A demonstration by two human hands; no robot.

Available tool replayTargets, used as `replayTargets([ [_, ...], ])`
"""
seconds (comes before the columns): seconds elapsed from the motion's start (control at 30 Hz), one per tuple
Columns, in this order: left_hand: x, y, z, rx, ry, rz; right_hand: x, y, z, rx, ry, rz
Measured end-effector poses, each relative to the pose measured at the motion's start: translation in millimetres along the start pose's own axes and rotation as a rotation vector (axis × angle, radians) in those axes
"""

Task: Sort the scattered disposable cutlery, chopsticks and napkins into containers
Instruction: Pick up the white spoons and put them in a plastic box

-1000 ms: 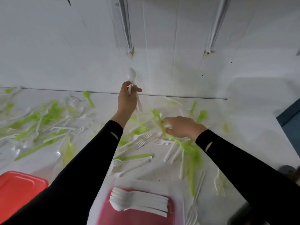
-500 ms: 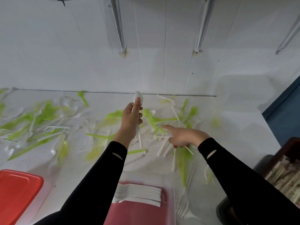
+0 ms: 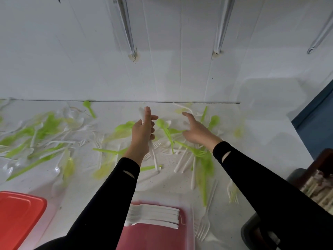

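A white spoon (image 3: 154, 156) is gripped upright in the left hand (image 3: 143, 136) at the middle of the frame. The fingers are curled round the handle and the bowl shows above the thumb; whether more than one piece is held cannot be told. The right hand (image 3: 197, 131), just right of centre, is spread open over the scattered cutlery (image 3: 191, 150), and nothing is seen to be held by it.

A slip is judged possible: the handle hangs long below the grip and could be twisted loose if another piece is pushed in. Green and white pieces lie crossed and overlapped, so an unwanted one could be dragged along or swept off the right edge.

At bottom centre a stack of white cutlery (image 3: 153, 216) is laid in a red-based container (image 3: 158, 239), and a red lid (image 3: 18, 219) is seen at lower left. The bench (image 3: 261, 145) is white and speckled. It is backed by a white panelled wall (image 3: 90, 60), with a blue panel (image 3: 317, 123) at the right edge.
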State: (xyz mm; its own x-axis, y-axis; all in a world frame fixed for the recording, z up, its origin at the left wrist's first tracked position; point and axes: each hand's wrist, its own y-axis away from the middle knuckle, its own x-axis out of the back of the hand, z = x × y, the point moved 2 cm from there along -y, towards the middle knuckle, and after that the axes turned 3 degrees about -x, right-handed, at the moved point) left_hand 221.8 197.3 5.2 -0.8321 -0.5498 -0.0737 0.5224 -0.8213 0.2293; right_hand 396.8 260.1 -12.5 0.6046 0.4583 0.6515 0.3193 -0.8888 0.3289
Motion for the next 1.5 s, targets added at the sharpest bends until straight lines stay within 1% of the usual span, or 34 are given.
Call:
replayTargets([
  [0.17,5,-6,-4,0.086,0.210,-0.020,-5,-31,-19,-0.049,0.075,0.163],
  [0.3,7,-8,-6,0.055,0.243,-0.008,-20,-60,-30,-0.037,0.158,0.124],
  [0.43,10,-10,-3,0.065,0.191,0.020,-34,-83,-31,-0.073,0.201,0.113],
  [0.57,10,-10,-5,0.062,0.163,-0.003,-40,-90,-26,-0.098,0.201,0.105],
  [0.63,9,-11,-6,0.061,0.161,-0.010,-39,-91,-23,-0.089,0.167,0.112],
  [0.7,7,-10,-6,0.052,0.199,-0.007,-31,-89,-24,-0.049,0.096,0.164],
  [0.8,5,-9,-3,0.048,0.281,0.009,-3,-80,-21,0.003,0.006,0.291],
  [0.93,5,-6,-1,0.039,0.334,-0.015,37,-50,-11,0.088,-0.097,0.470],
  [1.07,5,-3,1,0.016,0.268,-0.032,62,-14,-9,0.201,-0.266,0.629],
  [1.17,1,1,3,-0.028,0.198,-0.041,58,18,-17,0.315,-0.396,0.697],
  [1.23,-5,6,5,-0.037,0.172,-0.081,43,38,-26,0.372,-0.465,0.676],
  [1.27,-8,9,5,-0.029,0.171,-0.114,33,44,-31,0.387,-0.490,0.615],
  [1.33,-12,16,5,0.002,0.148,-0.221,12,51,-37,0.376,-0.515,0.420],
  [1.37,-14,18,4,0.008,0.107,-0.292,2,51,-38,0.358,-0.509,0.333],
  [1.43,-19,25,0,-0.008,-0.016,-0.423,-7,52,-38,0.311,-0.520,0.253],
  [1.5,-25,31,-1,-0.030,-0.101,-0.498,-6,51,-36,0.211,-0.668,0.216],
])
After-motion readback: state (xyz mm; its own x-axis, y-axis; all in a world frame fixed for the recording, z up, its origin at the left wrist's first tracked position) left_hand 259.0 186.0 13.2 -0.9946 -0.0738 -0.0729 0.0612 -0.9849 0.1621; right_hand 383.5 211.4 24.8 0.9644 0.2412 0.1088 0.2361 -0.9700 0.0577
